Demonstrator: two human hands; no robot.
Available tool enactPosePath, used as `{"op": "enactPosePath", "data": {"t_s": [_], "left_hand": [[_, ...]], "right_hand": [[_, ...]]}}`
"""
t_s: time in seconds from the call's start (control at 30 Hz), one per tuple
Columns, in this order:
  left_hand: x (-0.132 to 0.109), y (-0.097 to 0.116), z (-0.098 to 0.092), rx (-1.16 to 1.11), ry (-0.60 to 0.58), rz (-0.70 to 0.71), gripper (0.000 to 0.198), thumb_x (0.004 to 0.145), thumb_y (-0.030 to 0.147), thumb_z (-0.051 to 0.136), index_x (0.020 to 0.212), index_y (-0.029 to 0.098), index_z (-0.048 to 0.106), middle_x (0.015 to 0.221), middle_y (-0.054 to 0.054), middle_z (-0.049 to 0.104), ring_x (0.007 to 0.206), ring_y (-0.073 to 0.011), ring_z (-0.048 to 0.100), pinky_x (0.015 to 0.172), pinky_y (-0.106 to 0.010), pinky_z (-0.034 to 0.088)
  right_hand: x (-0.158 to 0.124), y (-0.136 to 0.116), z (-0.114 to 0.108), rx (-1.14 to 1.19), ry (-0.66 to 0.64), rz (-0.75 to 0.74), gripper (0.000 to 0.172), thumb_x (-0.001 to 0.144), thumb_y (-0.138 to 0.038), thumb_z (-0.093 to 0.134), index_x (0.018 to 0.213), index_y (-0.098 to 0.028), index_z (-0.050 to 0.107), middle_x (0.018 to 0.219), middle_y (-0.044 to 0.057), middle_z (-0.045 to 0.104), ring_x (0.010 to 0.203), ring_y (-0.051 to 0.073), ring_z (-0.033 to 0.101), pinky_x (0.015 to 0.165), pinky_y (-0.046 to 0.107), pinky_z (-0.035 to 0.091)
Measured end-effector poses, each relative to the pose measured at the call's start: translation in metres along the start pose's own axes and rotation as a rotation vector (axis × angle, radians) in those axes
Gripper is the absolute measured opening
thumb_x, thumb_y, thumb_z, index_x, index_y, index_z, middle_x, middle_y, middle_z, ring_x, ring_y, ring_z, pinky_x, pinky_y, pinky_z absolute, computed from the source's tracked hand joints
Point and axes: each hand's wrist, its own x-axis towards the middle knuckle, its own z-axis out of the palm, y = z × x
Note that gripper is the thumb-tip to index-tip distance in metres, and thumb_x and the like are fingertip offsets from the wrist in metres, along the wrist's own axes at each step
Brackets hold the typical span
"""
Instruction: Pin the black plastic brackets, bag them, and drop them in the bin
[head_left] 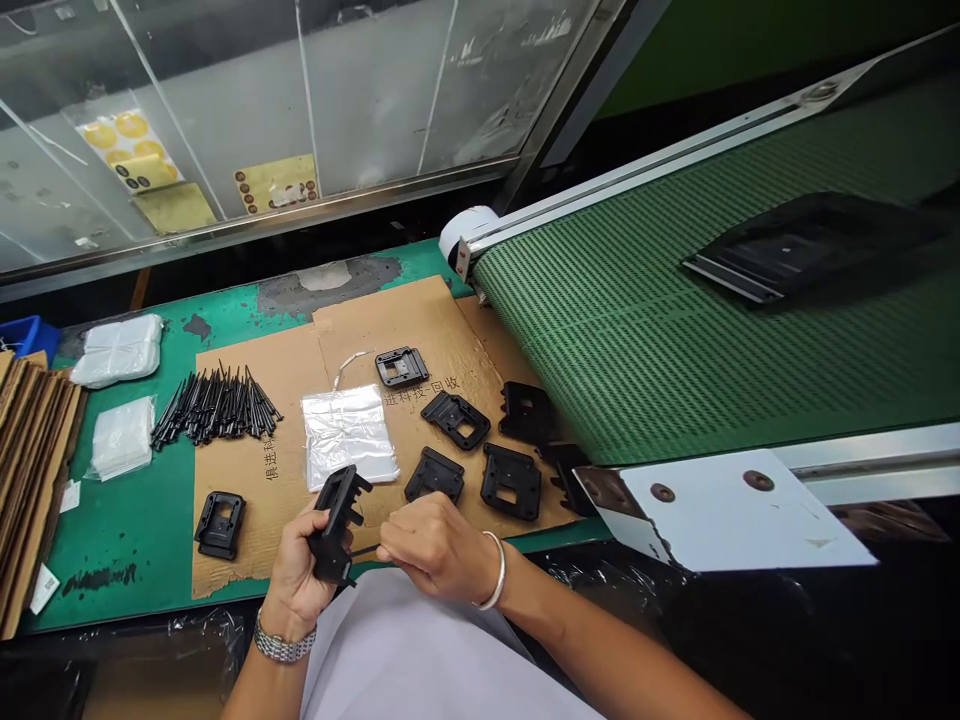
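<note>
Your white shirt (420, 650) is closest, at the bottom of the view. Just above it, your left hand (296, 570) grips a black plastic part (337, 520) and holds it up, near the edge of the cardboard. Your right hand (435, 545) is pinched shut on a thin black spike (365, 551), and its tip is very near the part. A metal watch (285, 640) is on your left wrist, and a silver bangle (495, 570) is on your right. More black parts (455, 420) lie flat on the cardboard (442, 330), beside a clear bag (349, 435). A heap of black spikes (214, 408) lies at the cardboard's left edge, and one more part (220, 524) sits near them. Past that, on the green mat (75, 540), are white packs (118, 350), with a stack of brown card (30, 480) at the far left. To your right runs a green belt (660, 330), with a dark, blurry part (802, 245) on it. Yellow stickers (131, 150) show on the window (360, 90) ahead.
</note>
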Motion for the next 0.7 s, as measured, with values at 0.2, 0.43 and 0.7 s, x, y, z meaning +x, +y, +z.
{"op": "enactPosePath", "data": {"t_s": [0.2, 0.43, 0.7], "left_hand": [[-0.003, 0.003, 0.001, -0.025, 0.049, 0.032, 0.019, 0.056, 0.007, 0.053, 0.073, 0.015, 0.051, 0.052, 0.001, 0.053, 0.039, -0.0069, 0.043, 0.033, -0.014, 0.029], [-0.008, -0.009, 0.006, -0.039, 0.067, 0.204, 0.026, 0.054, 0.01, 0.061, 0.078, 0.016, 0.057, 0.056, 0.002, 0.056, 0.046, -0.008, 0.049, 0.042, -0.017, 0.041], [-0.021, -0.026, -0.002, 0.096, -0.082, 0.205, 0.053, 0.047, 0.017, 0.075, 0.099, 0.022, 0.064, 0.072, -0.001, 0.064, 0.057, -0.0104, 0.055, 0.053, -0.02, 0.046]], "right_hand": [[-0.007, -0.011, -0.005, 0.08, -0.093, -0.062, 0.042, 0.094, -0.026, 0.02, 0.06, -0.018, 0.042, 0.049, -0.002, 0.046, 0.043, 0.01, 0.034, 0.045, 0.027, 0.019], [0.001, -0.02, -0.001, 0.078, 0.036, 0.084, 0.037, 0.093, -0.024, 0.022, 0.061, -0.018, 0.039, 0.051, -0.003, 0.043, 0.043, 0.01, 0.032, 0.045, 0.026, 0.02], [0.0, 0.008, 0.002, 0.131, 0.057, 0.333, 0.035, 0.093, -0.028, 0.025, 0.062, -0.018, 0.039, 0.05, -0.004, 0.038, 0.044, 0.008, 0.034, 0.047, 0.024, 0.021]]}}
